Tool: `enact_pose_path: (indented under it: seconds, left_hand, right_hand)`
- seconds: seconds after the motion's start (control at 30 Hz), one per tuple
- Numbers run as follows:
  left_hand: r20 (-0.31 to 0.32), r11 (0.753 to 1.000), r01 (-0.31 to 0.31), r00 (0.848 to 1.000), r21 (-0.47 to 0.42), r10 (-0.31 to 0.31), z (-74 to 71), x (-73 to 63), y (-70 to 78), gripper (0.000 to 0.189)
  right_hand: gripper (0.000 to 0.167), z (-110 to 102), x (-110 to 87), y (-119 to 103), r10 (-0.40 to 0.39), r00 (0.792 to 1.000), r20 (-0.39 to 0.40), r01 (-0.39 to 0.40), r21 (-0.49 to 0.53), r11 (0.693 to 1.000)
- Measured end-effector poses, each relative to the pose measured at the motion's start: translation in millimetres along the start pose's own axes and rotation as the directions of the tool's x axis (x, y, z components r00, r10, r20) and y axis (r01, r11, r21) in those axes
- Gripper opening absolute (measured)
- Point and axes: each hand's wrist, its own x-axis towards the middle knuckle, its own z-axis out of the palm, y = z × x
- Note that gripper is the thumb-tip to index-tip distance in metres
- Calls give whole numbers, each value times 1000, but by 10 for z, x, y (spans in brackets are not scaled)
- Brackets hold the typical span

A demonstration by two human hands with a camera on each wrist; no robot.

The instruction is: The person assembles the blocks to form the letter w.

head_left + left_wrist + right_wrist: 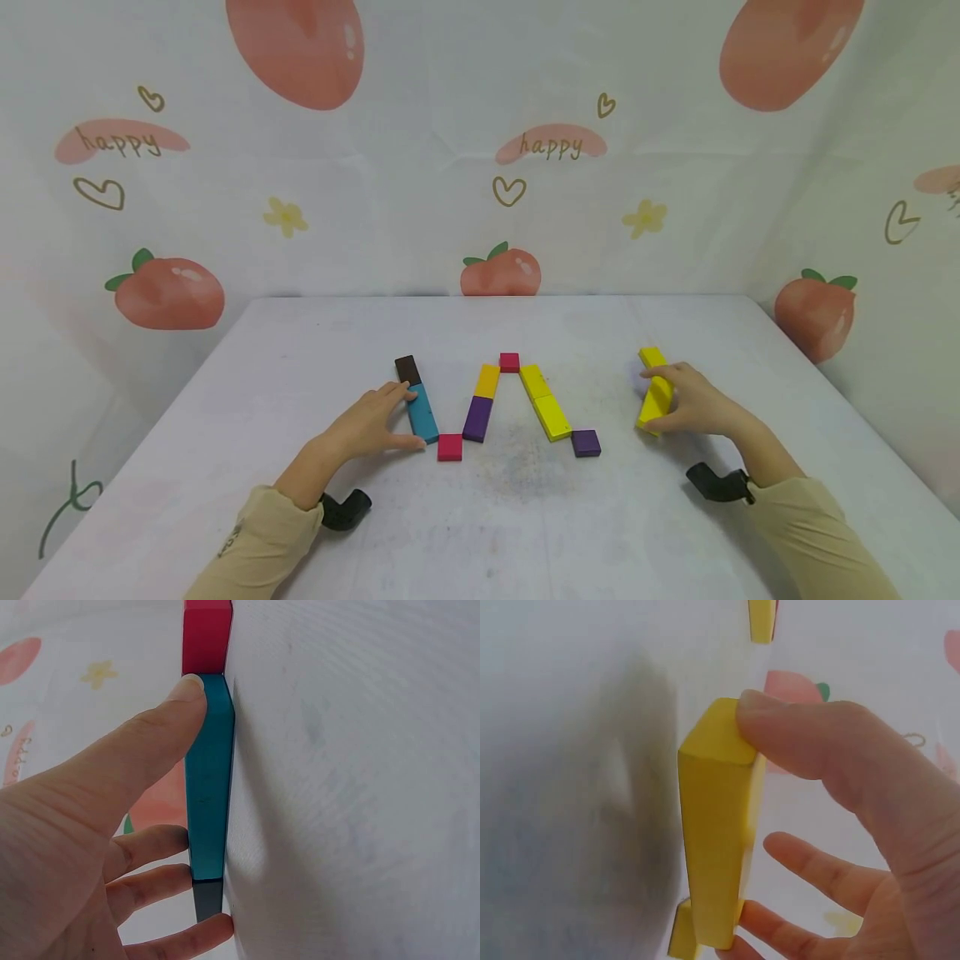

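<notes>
In the head view my left hand (372, 421) spreads over the blue block (423, 414), which lies end to end with a dark brown block (407, 370). Its thumb (186, 691) touches the blue block near the red block (208, 637); one fingertip overlaps the dark block. My right hand (696, 400) holds a long yellow block (716, 825) lengthwise, thumb at the near end and fingers toward the far end. Behind that block another yellow block (651, 357) shows, partly covered.
Between the hands a zigzag runs on the white table (495, 533): a red block (450, 447), a purple one (477, 418), an orange one (487, 381), a red one (509, 362), two yellow ones (545, 404) and a short purple one (586, 443). A printed cloth (420, 208) hangs behind.
</notes>
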Motion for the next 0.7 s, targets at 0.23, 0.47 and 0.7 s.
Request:
enact_pose_path:
  seconds: [0.23,0.47,0.7]
  left_hand:
    - [-1,1000,-6,1000,1,6,-5,-6,5,82]
    - [-1,1000,1,1000,-1,-1,-1,-6,4,81]
    - [0,1000,6,1000,6,-6,6,1,0,81]
  right_hand:
    - [65,40,39,-68,-43,999,-18,44,4,999]
    - [64,87,76,-136,-58,998,-13,58,-3,998]
    - [63,123,113,-198,-98,995,-13,98,12,995]
